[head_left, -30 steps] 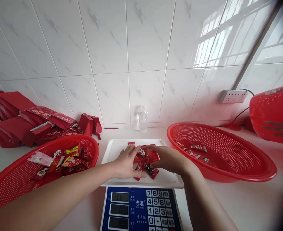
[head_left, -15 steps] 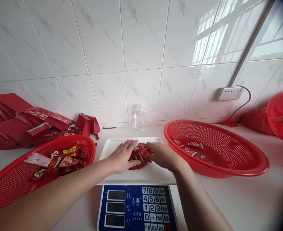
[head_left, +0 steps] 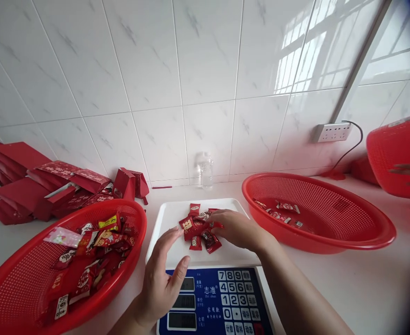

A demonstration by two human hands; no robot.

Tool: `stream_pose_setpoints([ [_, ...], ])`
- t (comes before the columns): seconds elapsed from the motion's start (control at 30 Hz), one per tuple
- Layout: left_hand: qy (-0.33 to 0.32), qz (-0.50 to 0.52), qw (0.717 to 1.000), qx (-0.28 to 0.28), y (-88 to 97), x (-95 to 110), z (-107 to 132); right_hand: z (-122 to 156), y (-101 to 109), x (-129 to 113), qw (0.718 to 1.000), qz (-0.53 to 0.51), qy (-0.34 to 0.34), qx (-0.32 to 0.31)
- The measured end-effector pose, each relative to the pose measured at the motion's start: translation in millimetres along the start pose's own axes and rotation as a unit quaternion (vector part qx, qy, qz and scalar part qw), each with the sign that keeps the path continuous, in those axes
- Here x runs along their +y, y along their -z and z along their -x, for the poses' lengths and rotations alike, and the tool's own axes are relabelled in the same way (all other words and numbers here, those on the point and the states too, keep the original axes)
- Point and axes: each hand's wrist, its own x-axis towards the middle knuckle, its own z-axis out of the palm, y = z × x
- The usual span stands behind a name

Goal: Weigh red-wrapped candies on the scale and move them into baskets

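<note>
A small heap of red wrapped candies (head_left: 198, 228) lies on the white pan (head_left: 170, 216) of a blue-faced electronic scale (head_left: 226, 302). My right hand (head_left: 236, 229) rests on the right side of the heap, fingers curled onto the wrappers. My left hand (head_left: 163, 279) hovers open above the scale's front left corner and display, fingers apart and holding nothing. A red mesh basket (head_left: 23, 298) at the left holds several wrapped candies. Another red basket (head_left: 347, 237) at the right holds only a few.
Folded red gift boxes (head_left: 34, 186) are piled at the back left against the tiled wall. A clear bottle (head_left: 205, 170) stands behind the scale. A power strip (head_left: 332, 132) hangs on the wall. At the far right another person's hand (head_left: 409, 170) holds a red basket (head_left: 396, 153).
My left hand has come off the candy heap and drawn back toward me, over the scale's display. My right hand stays on the candies. The basket at far right has shifted.
</note>
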Motion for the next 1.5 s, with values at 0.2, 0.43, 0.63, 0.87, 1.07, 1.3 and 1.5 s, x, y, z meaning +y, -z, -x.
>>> stream_pose_setpoints([
  [0.2, -0.019, 0.042, 0.998, 0.034, 1.3, -16, 19, -14, 1, -2, 0.998, 0.052, -0.025, 0.025],
  [0.43, 0.052, 0.123, 0.99, 0.055, 2.2, -7, 23, -67, -1, 4, 0.992, 0.118, 0.029, -0.038],
  [0.63, 0.082, 0.161, 0.981, 0.065, 2.8, -6, 21, -93, -5, 0, 0.979, 0.163, 0.062, -0.107],
  [0.87, 0.081, 0.182, 0.978, 0.057, 4.1, -2, 23, -85, -3, 5, 0.984, 0.178, 0.005, -0.005],
  [1.07, 0.193, 0.231, 0.95, 0.082, 1.3, 3, 22, -33, 13, -39, 0.99, 0.102, 0.062, 0.075],
  [1.3, 0.236, 0.325, 0.914, 0.064, 3.3, 11, 17, 28, -27, -94, 0.952, 0.016, 0.28, 0.122],
  [1.5, 0.338, 0.33, 0.872, 0.126, 5.0, 22, 17, 16, -22, -69, 0.967, -0.002, 0.219, 0.131],
])
